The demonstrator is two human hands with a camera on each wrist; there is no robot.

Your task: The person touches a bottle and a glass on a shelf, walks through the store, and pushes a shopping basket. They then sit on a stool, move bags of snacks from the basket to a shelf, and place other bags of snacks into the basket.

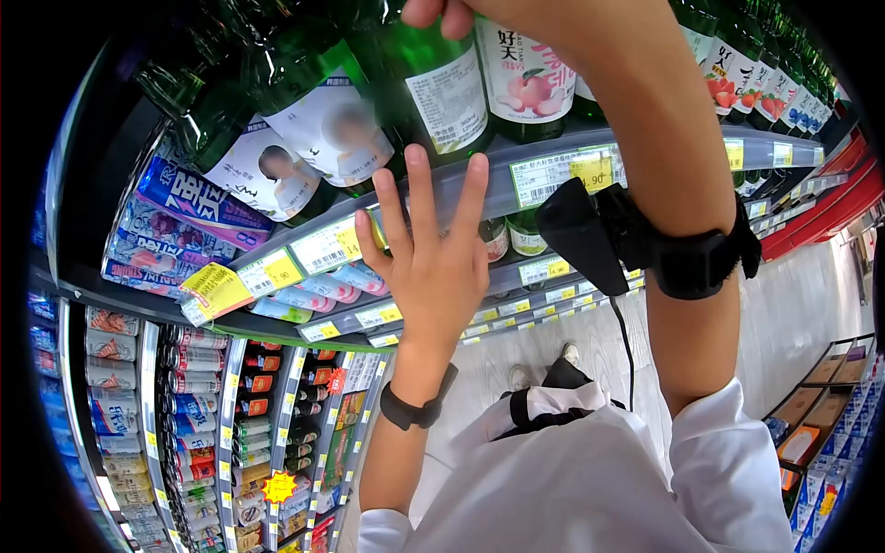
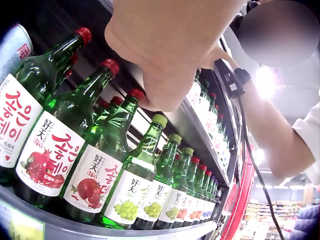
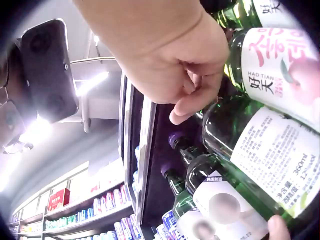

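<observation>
A green bottle with a white text label (image 1: 447, 101) (image 3: 275, 155) stands at the shelf front. My right hand (image 1: 442, 17) (image 3: 170, 65), its fingers curled, grips this bottle's neck, which the hand mostly hides. My left hand (image 1: 433, 263) is raised at the shelf edge below, fingers spread and fairly straight, tips near the bottle's base; one fingertip shows by the base in the right wrist view. The left wrist view has the left hand (image 2: 170, 55) in front of the bottles, its fingers hidden. Beside the gripped bottle is a peach-label bottle (image 1: 527, 78) (image 3: 282, 72).
Bottles with portrait labels (image 1: 277, 166) and purple can packs (image 1: 175, 207) stand to the left. Fruit-label bottles (image 2: 92, 175) line the shelf. Price tags (image 1: 562, 175) run along its edge. Lower shelves hold many cans (image 1: 195, 396); further shelving (image 1: 830, 405) stands at right.
</observation>
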